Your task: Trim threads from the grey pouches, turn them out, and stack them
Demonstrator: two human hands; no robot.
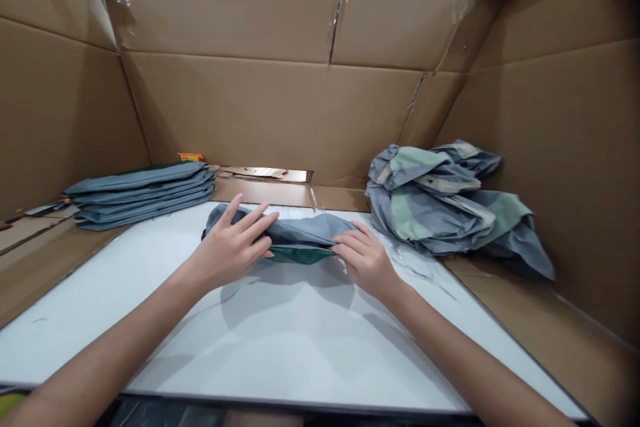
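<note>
A folded grey cloth with a dark green underside (300,237) lies across the middle of the white board, bunched into a long roll. My left hand (233,240) grips its left end from above, with fingers spread over the top. My right hand (363,257) holds its right end, with fingers curled on the front fold. The green layer shows between my hands. The cloth's lower side is hidden against the board.
A neat stack of folded grey cloths (143,195) lies at the back left. A crumpled heap of grey-green cloth (450,203) sits at the back right. Cardboard walls (270,113) surround the white board (280,347). A small orange box (191,157) shows behind the stack.
</note>
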